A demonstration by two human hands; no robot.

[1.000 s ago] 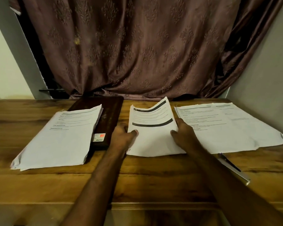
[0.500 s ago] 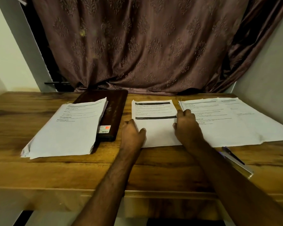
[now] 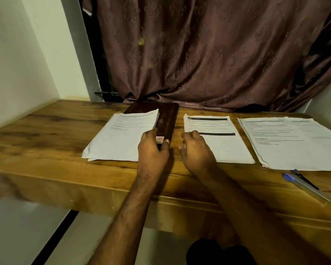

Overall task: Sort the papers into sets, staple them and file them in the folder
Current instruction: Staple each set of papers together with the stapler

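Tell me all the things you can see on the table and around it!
paper stacks: three, white with dark print, side by side on the table; the left one overlaps the folder
folder: one, dark brown, between left and middle stacks, with a small red-and-white sticker
stapler: one, silver and blue, near the table's front right edge
table: one, brown wood
curtain: one, brown patterned, behind the table
left hand: one, gripping the folder's near end
right hand: one, fingers loosely curled at the middle stack's left edge
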